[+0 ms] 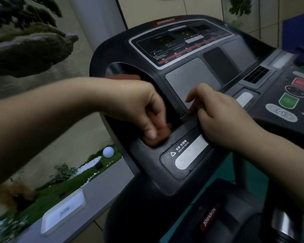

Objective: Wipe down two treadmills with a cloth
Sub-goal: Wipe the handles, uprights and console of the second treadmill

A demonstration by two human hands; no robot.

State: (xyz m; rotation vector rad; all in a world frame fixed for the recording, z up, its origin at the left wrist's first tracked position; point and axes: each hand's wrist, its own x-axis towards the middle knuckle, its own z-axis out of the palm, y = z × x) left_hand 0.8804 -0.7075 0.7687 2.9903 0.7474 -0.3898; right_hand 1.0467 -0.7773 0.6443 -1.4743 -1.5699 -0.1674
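Head view of 1 treadmill console, seen from the user's side. The left hand enters from 9 o'clock and sits at frame centre; its thumb and curled fingers are clamped on a bunched reddish-orange cloth, pressing it onto the dark plastic ledge at the console's left shoulder. Bunching the cloth under the fingertips probably concentrates pressure on a small recessed patch, which suits the narrow channel between the speaker grille and the left arm of the frame. A strip of the same reddish colour shows above the wrist, at 12 o'clock from the hand; whether it is more of the cloth cannot be told.

The right hand enters from 4 o'clock and rests on the console just at 3 o'clock from the cloth. Its fingers are loosely bent and slightly apart, holding nothing; the tips touch the lower edge of the grille. This placement reads as bracing, steadying the body while the other hand scrubs.

The incline-keys panel, at 6 o'clock from both hands, lies just beside the cloth, and judged from its position is a likely next surface. The display panel at 12 o'clock and the red and green buttons at 3 o'clock lie well apart from the cloth. No 2nd treadmill can be identified with certainty.
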